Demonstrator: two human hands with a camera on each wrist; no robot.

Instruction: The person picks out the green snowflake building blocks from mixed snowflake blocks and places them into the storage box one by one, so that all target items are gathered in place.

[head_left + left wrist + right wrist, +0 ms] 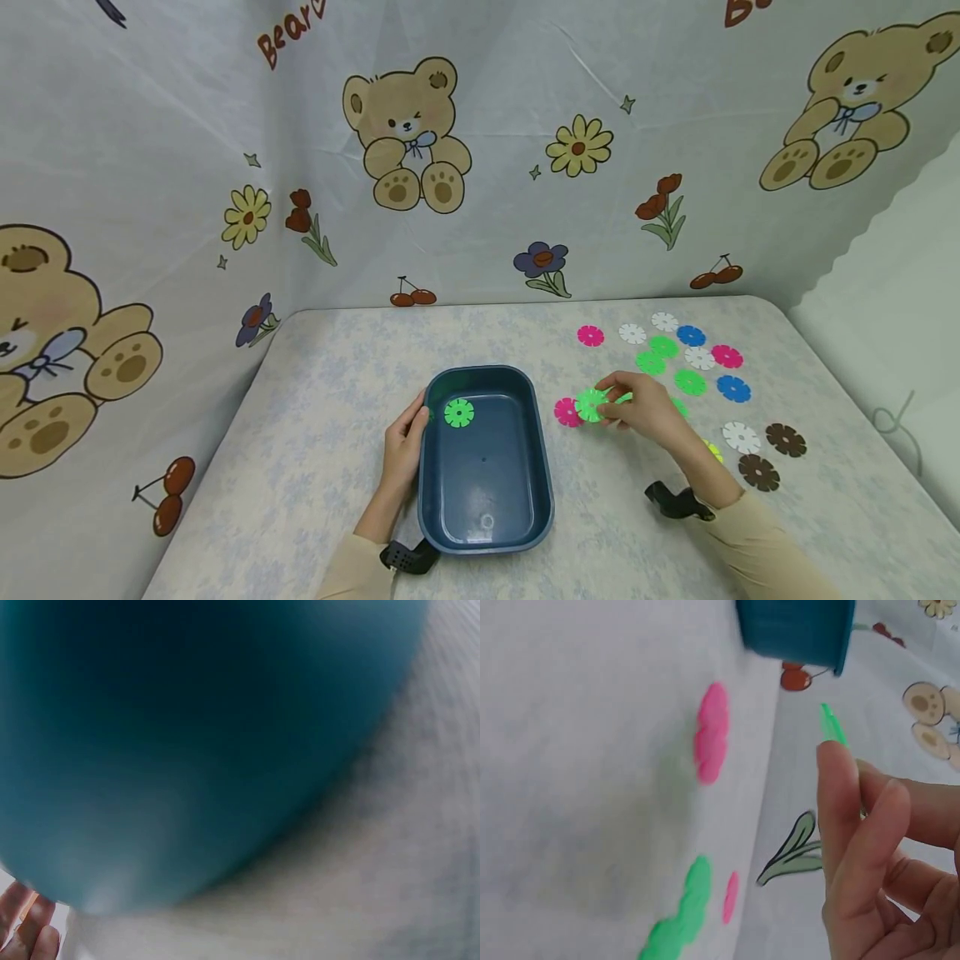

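A dark blue plastic bin (486,546) stands on the table with one green notched disc (459,412) lying inside, near its far left corner. My left hand (403,446) holds the bin's left side, thumb at the rim; the left wrist view is mostly filled by the bin's wall (150,825). To the right of the bin, my right hand (641,408) pinches another green notched disc (589,406) between thumb and fingers. That disc shows edge-on, raised off the table, in the right wrist view (831,724). Behind it lies a pink disc (567,412) on the table.
Several more notched discs are spread over the table's right side: green (690,382), blue (733,388), white (741,437), pink (727,356) and brown (759,472). A yellow disc (714,451) is partly hidden by the right forearm. A bear-print cloth (495,233) hangs behind the table.
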